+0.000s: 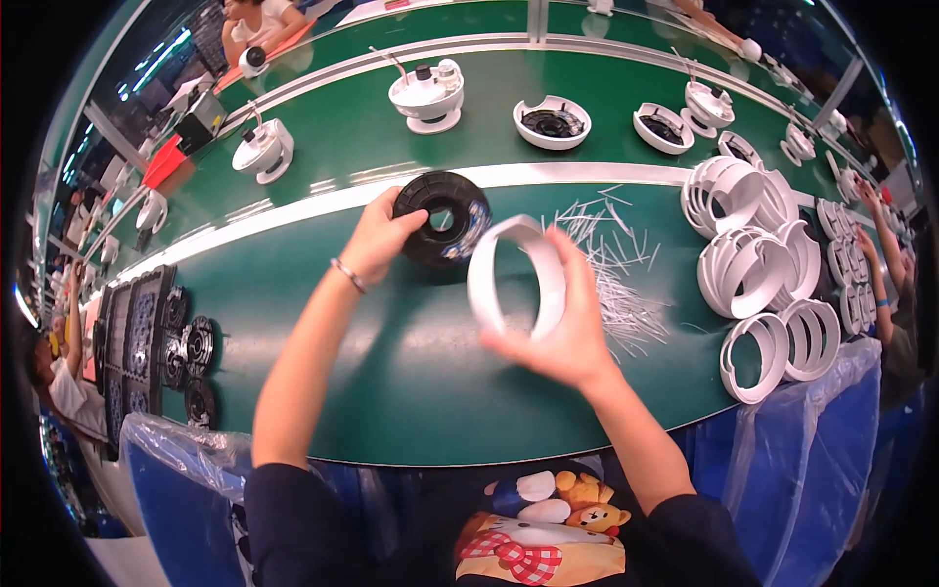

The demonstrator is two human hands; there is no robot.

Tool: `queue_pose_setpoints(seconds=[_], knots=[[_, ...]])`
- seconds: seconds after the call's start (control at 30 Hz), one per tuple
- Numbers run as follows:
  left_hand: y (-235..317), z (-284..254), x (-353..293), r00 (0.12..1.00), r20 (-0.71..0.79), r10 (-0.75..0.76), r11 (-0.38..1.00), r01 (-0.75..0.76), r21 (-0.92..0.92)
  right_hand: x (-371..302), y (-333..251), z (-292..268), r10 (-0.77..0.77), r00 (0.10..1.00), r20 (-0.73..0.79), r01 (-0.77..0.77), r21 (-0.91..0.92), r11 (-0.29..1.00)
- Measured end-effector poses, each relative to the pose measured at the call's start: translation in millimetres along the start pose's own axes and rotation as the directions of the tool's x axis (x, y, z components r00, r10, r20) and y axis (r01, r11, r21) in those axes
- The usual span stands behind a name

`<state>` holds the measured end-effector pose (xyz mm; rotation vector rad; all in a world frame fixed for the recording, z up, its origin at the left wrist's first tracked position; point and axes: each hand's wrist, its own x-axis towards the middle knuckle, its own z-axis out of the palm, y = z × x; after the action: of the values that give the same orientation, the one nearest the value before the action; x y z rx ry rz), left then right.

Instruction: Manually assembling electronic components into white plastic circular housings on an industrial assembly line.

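Observation:
My left hand (pixel 377 235) grips a round black plastic part (pixel 421 191) by its left edge, thumb toward the hole in its middle. Coloured bits, perhaps circuit parts, show along the right side of that disc. In my right hand (pixel 577 338) is a white plastic ring (pixel 486 284), tilted up, with fingers and thumb around its right and lower side. Ring and disc are held close together above the green table (pixel 391 401); whether they touch, I cannot tell. Just right of the ring lies a loose heap of thin white strips (pixel 626 303), partly hidden behind my right hand.
Several white rings (pixel 753 357) are stacked at the right. At the left, black round parts (pixel 201 347) lie beside a black tray (pixel 137 342). White housings (pixel 553 122) and stands (pixel 427 98) line the belt beyond the white rail (pixel 606 174). Blue bins (pixel 812 440) lined with plastic flank me.

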<state>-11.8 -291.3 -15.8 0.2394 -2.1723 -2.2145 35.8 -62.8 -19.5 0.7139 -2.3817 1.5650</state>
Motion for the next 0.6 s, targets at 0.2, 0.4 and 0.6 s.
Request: queue_pose_setpoints(seconds=[0.2, 0.4, 0.6], knots=[[-35.6, 72.4, -50.5, 0.976, 0.031, 0.216, 0.857, -0.174, -0.485, 28.2, 8.2, 15.6, 0.102, 0.989, -0.104, -0.108, -0.052, 0.993], [-25.5, 46.4, -59.0, 0.882, 0.471, -0.023, 0.385, 0.442, -0.810, 15.4, 9.9, 18.7, 0.034, 0.999, 0.036, -0.032, -0.053, 0.998], [-34.5, 50.1, -57.6, 0.904, 0.421, -0.078, 0.413, 0.413, -0.811, 17.5, -1.3, 9.7, 0.013, 0.968, 0.252, 0.041, -0.205, 0.978]])
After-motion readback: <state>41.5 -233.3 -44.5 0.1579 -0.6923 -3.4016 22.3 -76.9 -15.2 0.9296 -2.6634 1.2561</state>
